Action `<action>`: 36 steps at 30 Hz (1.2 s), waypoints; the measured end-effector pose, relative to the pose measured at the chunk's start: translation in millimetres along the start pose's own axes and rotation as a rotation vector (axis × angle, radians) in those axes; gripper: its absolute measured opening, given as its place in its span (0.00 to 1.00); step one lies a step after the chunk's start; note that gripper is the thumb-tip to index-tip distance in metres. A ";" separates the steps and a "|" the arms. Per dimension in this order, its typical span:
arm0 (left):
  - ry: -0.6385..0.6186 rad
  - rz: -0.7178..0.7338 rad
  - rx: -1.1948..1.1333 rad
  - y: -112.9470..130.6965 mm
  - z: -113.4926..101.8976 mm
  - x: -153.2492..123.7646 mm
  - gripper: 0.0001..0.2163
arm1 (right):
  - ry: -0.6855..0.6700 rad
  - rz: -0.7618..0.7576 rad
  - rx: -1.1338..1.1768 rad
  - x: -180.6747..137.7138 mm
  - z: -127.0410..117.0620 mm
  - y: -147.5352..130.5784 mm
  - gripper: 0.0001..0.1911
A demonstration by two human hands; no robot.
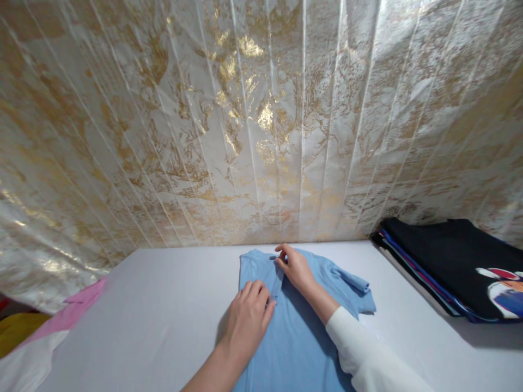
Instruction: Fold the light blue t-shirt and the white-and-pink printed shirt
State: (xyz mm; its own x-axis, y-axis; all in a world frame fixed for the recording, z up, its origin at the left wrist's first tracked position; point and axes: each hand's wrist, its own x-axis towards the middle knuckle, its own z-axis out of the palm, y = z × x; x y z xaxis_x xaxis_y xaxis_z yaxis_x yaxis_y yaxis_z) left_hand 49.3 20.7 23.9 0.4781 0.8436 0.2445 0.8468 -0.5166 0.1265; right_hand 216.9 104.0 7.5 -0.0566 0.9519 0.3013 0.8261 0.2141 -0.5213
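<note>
A light-blue short-sleeved T-shirt (304,332) lies on the white table, its left side folded in over the body. One sleeve sticks out to the right, and the lower part runs out of the frame. My left hand (251,310) rests on the folded strip, fingers slightly bent and pressed on the cloth. Near the collar, my right hand (296,268) has its thumb and bent fingers at the fold's upper edge, closed on the fabric, with the index finger raised. A small dark gap shows beside these fingertips.
At right a stack of folded clothes (433,267) has a black printed garment on top. Pink and white cloth (77,310) hangs over the left edge of the white table (163,305), beside yellow cloth (22,329). A shiny gold-patterned sheet (253,136) rises behind the table.
</note>
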 end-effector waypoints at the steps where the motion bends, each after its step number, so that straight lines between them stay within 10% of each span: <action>1: 0.011 0.013 -0.043 -0.4 0.5 -1.6 0.04 | 0.002 -0.005 0.003 0.3 1.3 1.2 0.13; 17: -0.037 0.043 0.036 -32.4 33.4 -39.3 0.30 | -0.068 -0.254 -0.097 -37.8 -2.0 -49.4 0.23; 28: -0.093 -0.041 0.054 -82.3 27.6 45.5 0.23 | -0.265 -0.197 -0.193 -68.1 23.0 -39.4 0.32; 36: -0.053 -0.021 0.063 -99.1 33.0 48.4 0.21 | -0.232 -0.203 -0.195 -69.5 24.8 -39.8 0.33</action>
State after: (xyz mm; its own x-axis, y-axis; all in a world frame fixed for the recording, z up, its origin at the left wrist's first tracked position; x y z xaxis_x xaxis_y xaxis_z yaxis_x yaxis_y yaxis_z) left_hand -3.7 117.6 -8.6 0.4706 0.8614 0.1908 0.8688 -0.4902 0.0699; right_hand 174.0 34.7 -12.5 -0.3376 0.9235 0.1822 0.8752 0.3793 -0.3004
